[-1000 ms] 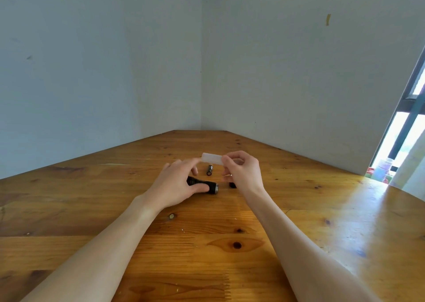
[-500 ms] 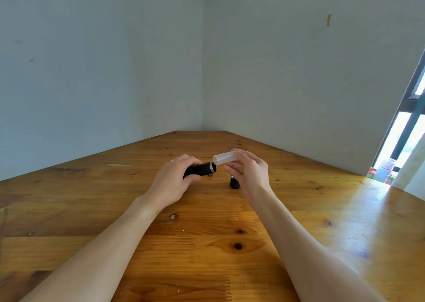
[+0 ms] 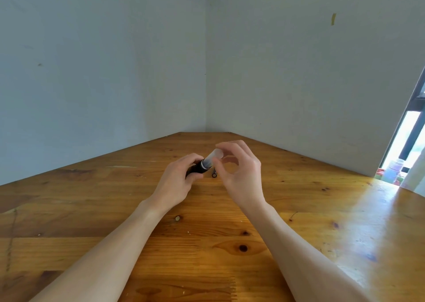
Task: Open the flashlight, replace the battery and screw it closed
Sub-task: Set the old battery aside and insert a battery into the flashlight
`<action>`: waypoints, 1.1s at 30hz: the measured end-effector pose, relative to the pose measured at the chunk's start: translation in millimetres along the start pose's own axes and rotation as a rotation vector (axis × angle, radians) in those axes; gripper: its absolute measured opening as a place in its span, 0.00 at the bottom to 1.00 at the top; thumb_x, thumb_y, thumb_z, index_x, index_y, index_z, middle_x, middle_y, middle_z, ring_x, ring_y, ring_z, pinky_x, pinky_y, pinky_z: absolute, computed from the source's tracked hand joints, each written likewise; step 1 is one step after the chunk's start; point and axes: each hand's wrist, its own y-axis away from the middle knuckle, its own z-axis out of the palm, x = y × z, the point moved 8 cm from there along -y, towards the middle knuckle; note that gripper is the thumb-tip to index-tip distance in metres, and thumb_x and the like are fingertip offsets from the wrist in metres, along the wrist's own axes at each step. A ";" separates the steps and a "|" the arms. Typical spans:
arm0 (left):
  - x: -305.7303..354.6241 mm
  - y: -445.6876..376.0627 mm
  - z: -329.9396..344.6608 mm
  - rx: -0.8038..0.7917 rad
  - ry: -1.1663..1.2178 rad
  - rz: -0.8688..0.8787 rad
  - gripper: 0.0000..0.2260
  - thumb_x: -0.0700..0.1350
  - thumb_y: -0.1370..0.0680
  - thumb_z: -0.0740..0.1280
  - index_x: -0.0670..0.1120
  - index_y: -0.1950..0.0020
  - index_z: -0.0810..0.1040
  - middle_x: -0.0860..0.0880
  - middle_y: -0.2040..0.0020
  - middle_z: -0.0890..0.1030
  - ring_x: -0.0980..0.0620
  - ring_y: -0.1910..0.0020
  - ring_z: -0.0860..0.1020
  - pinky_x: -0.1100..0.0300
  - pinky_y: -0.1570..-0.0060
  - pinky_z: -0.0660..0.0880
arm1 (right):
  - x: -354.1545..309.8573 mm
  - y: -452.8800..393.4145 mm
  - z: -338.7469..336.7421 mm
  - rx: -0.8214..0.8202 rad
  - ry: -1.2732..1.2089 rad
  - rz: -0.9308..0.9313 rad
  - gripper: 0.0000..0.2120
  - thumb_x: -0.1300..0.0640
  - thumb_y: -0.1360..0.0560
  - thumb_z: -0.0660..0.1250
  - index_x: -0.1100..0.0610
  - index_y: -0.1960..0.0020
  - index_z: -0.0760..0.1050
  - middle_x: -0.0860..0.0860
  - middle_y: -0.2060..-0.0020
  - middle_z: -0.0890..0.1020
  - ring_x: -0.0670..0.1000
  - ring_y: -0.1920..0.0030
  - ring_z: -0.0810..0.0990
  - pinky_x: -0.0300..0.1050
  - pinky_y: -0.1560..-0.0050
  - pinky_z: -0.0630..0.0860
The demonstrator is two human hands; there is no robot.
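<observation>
My left hand [image 3: 178, 184] grips the black flashlight body [image 3: 198, 168], lifted off the table with its silver-ringed open end tilted up to the right. A translucent white tube [image 3: 213, 157] sits partly inside that open end and slants up to the right. My right hand [image 3: 239, 175] is around the tube's outer end, with the thumb touching its side and the fingers curled above it. A small dark battery [image 3: 214, 174] lies on the wooden table [image 3: 207, 244] just below the tube. The black end cap is hidden behind my right hand.
The table fills a corner between two pale walls that meet at the far end. A doorway with bright light and some containers [image 3: 394, 168] lies at the far right, past the table's right edge.
My left hand picked the flashlight body up off the table and tilted it. My right hand brought the translucent tube to its open end and pushed it part way in.
</observation>
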 end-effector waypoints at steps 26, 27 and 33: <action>-0.7 1.9 -10.1 0.123 -0.058 0.032 0.15 0.40 0.21 0.67 0.52 0.35 0.76 0.55 0.44 0.75 0.55 0.44 0.75 0.58 0.41 0.72 | 33.8 27.4 41.0 -0.276 0.305 0.211 0.09 0.65 0.22 0.63 0.59 0.43 0.78 0.51 0.49 0.80 0.50 0.52 0.78 0.42 0.53 0.75; -4.1 1.4 -10.7 0.127 -0.069 0.007 0.16 0.40 0.21 0.67 0.51 0.35 0.75 0.53 0.44 0.74 0.53 0.44 0.75 0.57 0.42 0.72 | 36.7 31.6 46.9 -0.322 0.358 0.227 0.10 0.64 0.21 0.63 0.60 0.42 0.77 0.52 0.47 0.80 0.52 0.48 0.78 0.43 0.50 0.75; -19.0 0.9 -8.3 0.118 -0.132 -0.088 0.17 0.41 0.21 0.67 0.51 0.33 0.75 0.51 0.45 0.74 0.50 0.43 0.74 0.46 0.38 0.71 | 45.9 44.8 76.9 -0.528 0.647 0.238 0.15 0.58 0.19 0.60 0.60 0.34 0.74 0.59 0.34 0.74 0.59 0.37 0.72 0.53 0.40 0.76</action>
